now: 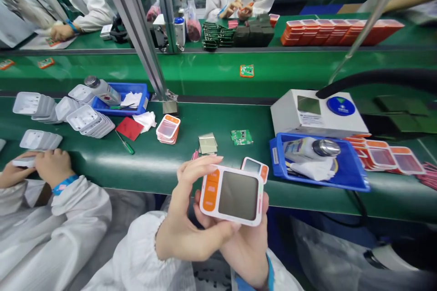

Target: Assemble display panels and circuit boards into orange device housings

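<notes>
Holding a white-framed electronic device [238, 195] in both hands, near the front edge of the green surface [211, 116], showing its grey screen and orange button panel toward the head camera. Pinching it with the grip of the left hand [184, 225], setting fingers at the upper edge and the thumb at the lower. Cupping it from beneath and behind with the grip of the right hand [246, 248], wearing a blue wristband [271, 273] on that side. Partly covering, in this view, a second similar device [255, 167] lying on the surface just beyond. Facing a green circuit board [241, 137] lying farther back, near a small pile of greyish square panels [207, 143]. Keeping a stack of orange-and-white front casings [168, 128] to the left, near a red square [129, 128] and a green-handled screwdriver [128, 146]. Having a blue tray [357, 181] to the right, carrying a metal-capped bottle [302, 150] and crumpled white tissue [316, 170], in front of a white box [288, 111]. Sitting beside a co-worker's hands [54, 168], well apart on the left, holding a white casing [24, 162].
</notes>
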Motion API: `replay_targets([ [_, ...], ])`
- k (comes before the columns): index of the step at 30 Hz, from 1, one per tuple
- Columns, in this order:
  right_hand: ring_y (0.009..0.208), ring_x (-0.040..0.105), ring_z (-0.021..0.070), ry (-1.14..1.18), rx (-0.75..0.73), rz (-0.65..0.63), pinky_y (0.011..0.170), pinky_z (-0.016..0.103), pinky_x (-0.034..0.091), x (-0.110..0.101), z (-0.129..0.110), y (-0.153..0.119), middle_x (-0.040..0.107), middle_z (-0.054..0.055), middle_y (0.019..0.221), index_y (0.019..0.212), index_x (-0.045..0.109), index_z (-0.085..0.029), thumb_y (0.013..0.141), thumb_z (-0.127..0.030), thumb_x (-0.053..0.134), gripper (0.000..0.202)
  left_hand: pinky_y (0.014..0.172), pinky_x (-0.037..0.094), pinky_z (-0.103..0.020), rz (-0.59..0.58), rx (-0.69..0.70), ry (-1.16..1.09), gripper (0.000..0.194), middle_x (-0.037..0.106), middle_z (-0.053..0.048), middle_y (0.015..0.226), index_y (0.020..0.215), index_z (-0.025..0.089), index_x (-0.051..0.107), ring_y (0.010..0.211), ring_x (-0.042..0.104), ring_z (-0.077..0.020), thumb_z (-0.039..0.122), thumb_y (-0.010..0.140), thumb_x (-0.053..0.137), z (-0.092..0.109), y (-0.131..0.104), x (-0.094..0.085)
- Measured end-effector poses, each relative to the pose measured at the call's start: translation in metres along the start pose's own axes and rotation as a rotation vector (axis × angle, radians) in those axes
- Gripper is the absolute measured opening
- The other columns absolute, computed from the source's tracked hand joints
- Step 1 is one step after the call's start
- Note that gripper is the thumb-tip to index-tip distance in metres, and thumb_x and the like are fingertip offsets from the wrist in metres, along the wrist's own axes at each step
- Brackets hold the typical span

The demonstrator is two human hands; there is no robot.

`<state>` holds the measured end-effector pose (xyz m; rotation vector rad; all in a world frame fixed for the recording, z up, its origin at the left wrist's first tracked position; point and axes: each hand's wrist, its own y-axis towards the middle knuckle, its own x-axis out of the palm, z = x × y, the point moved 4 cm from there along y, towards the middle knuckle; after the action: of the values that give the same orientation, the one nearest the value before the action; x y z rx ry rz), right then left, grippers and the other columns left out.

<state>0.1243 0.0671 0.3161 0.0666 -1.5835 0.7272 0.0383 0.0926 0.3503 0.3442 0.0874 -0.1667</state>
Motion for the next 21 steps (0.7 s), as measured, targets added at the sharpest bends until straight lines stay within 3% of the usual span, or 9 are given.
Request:
replay_targets([
  [5,0.119,0.056,0.0249,0.074,0.035,-0.058,0.114,0.056,0.024,0.002,-0.002,0.004,0.074,0.0,0.103,0.094,0.072,-0.027,0.064,-0.056,0.078,0.041,0.111,0.029,-0.055,0.008,-0.075,0.023,0.075,0.052,-0.008,0.135,0.13,0.032,0.044,0.123,0.049,-0.031,0.016,0.065,0.078,-0.005,0.0,0.0],
  [10,0.122,0.055,0.0229,0.066,0.079,-0.076,0.115,0.053,0.025,0.001,-0.001,0.006,0.074,-0.001,0.105,0.103,0.07,-0.026,0.065,-0.054,0.078,0.047,0.108,0.035,-0.052,0.021,-0.089,0.019,0.075,0.05,-0.01,0.133,0.129,0.029,0.044,0.124,0.047,-0.0317,0.014,0.063,0.078,-0.008,0.0,0.0],
  [21,0.125,0.049,0.0297,-0.016,0.039,-0.014,0.108,0.064,0.027,-0.01,0.002,0.002,0.073,0.004,0.099,0.08,0.071,-0.026,0.055,-0.062,0.08,0.045,0.1,0.044,-0.045,-0.01,-0.067,0.014,0.072,0.05,-0.009,0.132,0.131,0.028,0.043,0.123,0.049,-0.03,0.015,0.066,0.072,0.002,-0.006,0.003],
])
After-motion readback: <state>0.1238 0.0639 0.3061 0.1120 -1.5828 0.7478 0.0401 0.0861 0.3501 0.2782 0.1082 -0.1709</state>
